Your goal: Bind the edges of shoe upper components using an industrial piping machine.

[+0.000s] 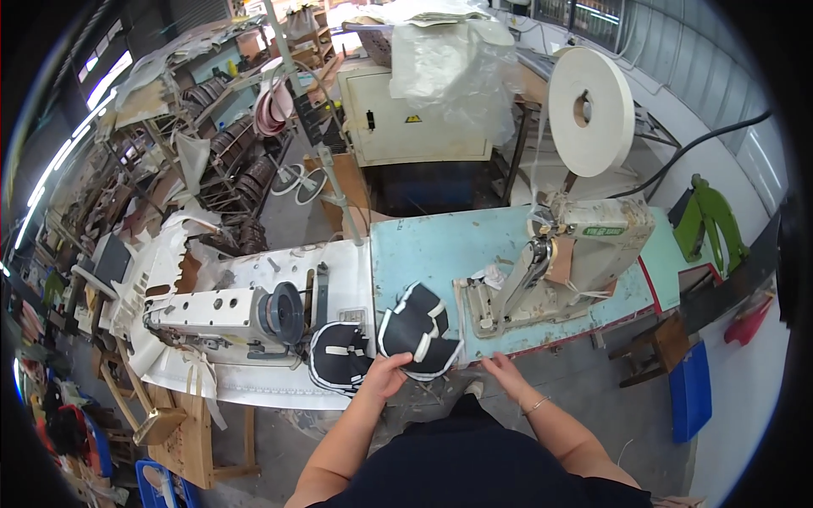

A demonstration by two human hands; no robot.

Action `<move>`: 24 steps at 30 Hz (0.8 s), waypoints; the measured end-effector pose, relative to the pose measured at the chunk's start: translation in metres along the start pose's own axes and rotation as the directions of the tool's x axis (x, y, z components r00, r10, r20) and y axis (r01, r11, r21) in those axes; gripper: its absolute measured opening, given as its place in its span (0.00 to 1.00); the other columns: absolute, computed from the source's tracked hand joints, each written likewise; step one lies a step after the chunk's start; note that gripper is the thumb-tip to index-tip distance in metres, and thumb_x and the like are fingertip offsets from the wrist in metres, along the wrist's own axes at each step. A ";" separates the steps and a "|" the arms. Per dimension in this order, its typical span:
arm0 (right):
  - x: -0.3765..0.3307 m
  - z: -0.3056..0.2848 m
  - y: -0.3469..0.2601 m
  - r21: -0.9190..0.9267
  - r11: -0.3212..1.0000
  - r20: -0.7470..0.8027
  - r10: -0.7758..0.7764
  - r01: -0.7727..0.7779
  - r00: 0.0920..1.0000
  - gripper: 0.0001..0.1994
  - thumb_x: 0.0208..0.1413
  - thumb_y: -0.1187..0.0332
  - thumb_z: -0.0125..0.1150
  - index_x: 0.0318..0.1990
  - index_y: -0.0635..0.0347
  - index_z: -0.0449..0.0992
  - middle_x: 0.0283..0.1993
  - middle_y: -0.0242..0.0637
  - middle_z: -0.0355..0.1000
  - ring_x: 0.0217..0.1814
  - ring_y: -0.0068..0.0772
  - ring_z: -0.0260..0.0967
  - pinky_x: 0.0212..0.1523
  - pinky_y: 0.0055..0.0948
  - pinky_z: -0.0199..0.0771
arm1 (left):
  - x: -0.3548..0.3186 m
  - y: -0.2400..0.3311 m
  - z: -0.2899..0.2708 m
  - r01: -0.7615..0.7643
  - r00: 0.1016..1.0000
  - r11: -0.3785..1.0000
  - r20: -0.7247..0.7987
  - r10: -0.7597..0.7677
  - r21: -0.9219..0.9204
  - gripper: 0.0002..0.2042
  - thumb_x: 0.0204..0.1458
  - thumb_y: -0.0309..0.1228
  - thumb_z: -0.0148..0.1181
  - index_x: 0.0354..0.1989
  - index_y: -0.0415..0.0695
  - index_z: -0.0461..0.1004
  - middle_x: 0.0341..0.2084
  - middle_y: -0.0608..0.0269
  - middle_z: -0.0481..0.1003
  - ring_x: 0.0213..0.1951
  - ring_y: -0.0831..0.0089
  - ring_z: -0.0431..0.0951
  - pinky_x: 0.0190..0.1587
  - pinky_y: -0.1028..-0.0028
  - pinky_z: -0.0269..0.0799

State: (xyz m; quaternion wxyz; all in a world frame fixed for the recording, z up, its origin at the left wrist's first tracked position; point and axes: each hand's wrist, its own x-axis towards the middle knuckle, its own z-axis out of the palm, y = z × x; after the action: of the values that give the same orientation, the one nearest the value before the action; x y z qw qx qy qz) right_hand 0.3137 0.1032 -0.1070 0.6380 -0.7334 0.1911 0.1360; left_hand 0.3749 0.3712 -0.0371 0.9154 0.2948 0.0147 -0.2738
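Centre of the frame: a pale blue worktop (432, 245) carrying a worn cream industrial sewing machine (559, 262), fed from a large white roll of tape (590, 100) at the upper right. At the worktop's near edge, lower centre, lies a black fabric shoe-upper piece edged with white binding (419, 332). The left hand (385, 375) is closed on its lower rim, thumb on top. A second, similar black piece with white trim (339, 357) lies just to the left, touching or nearly touching the first, on an adjoining white surface (254, 279) that bears another sewing machine head (224, 315). The right hand (501, 369) rests at the worktop's front edge, fingers bent; whether it grips anything cannot be told. The held piece appears light, soft and floppy, so it would likely sag if lifted by one corner; the bound rim looks like the firmest place to pinch.
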 end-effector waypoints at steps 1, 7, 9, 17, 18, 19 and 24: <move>-0.003 -0.001 -0.014 0.119 0.975 0.105 0.175 -0.187 0.979 0.32 0.48 0.55 0.57 0.58 0.57 0.53 0.50 0.41 0.62 0.51 0.29 0.61 0.44 0.27 0.65 | -0.002 -0.001 -0.003 0.051 0.996 0.997 0.066 -0.054 0.052 0.20 0.41 0.18 0.54 0.46 0.38 0.65 0.41 0.58 0.71 0.44 0.67 0.71 0.49 0.68 0.65; -0.001 0.036 -0.090 0.445 0.893 0.284 -0.219 0.074 0.933 0.36 0.46 0.60 0.61 0.57 0.66 0.48 0.51 0.45 0.60 0.49 0.33 0.61 0.46 0.29 0.64 | -0.002 -0.012 0.011 0.157 0.987 0.898 -0.055 -0.148 0.411 0.22 0.38 0.21 0.61 0.46 0.38 0.66 0.39 0.61 0.71 0.40 0.73 0.72 0.44 0.73 0.66; 0.002 0.037 -0.096 0.257 0.966 0.111 0.001 -0.030 0.994 0.28 0.45 0.60 0.61 0.52 0.60 0.58 0.44 0.38 0.65 0.45 0.30 0.62 0.39 0.33 0.65 | -0.001 -0.017 0.014 0.020 0.999 0.871 -0.041 0.000 0.491 0.21 0.38 0.24 0.64 0.44 0.37 0.68 0.38 0.62 0.72 0.38 0.74 0.72 0.41 0.75 0.67; 0.019 0.047 -0.075 0.073 0.991 0.291 0.085 -0.111 0.953 0.21 0.44 0.54 0.61 0.40 0.60 0.69 0.34 0.31 0.68 0.38 0.22 0.61 0.36 0.25 0.62 | -0.012 -0.023 0.004 0.018 0.996 0.600 -0.069 0.062 0.800 0.16 0.40 0.29 0.63 0.38 0.36 0.71 0.32 0.62 0.75 0.34 0.77 0.73 0.38 0.76 0.68; 0.018 0.048 -0.078 0.041 0.987 0.300 0.139 -0.158 0.944 0.20 0.44 0.55 0.61 0.39 0.60 0.69 0.34 0.31 0.68 0.36 0.21 0.62 0.34 0.24 0.62 | -0.012 -0.024 0.000 0.033 0.999 0.610 -0.034 -0.009 0.792 0.16 0.41 0.29 0.63 0.38 0.36 0.71 0.32 0.63 0.75 0.34 0.77 0.73 0.37 0.76 0.68; 0.016 0.050 -0.083 0.008 0.979 0.307 0.193 -0.205 0.932 0.19 0.45 0.55 0.60 0.38 0.60 0.69 0.33 0.31 0.68 0.34 0.21 0.62 0.33 0.22 0.62 | -0.014 -0.026 -0.002 0.012 0.999 0.552 -0.028 0.021 0.833 0.15 0.41 0.30 0.62 0.38 0.38 0.71 0.31 0.61 0.75 0.31 0.77 0.73 0.35 0.76 0.68; 0.066 0.070 -0.021 -0.254 0.926 0.033 -0.281 0.280 0.959 0.18 0.42 0.55 0.62 0.28 0.63 0.71 0.27 0.36 0.71 0.28 0.26 0.67 0.33 0.25 0.67 | -0.028 -0.037 0.045 -0.351 0.934 0.032 0.352 -0.062 0.936 0.13 0.41 0.33 0.63 0.30 0.37 0.70 0.16 0.59 0.70 0.19 0.77 0.67 0.24 0.75 0.65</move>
State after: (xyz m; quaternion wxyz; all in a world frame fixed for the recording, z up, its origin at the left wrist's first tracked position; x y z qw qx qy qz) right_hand 0.3848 0.1672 -0.1281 0.5506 -0.8295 0.0664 0.0654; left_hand 0.3265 0.3359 -0.0144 0.4704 0.7974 -0.3457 -0.1528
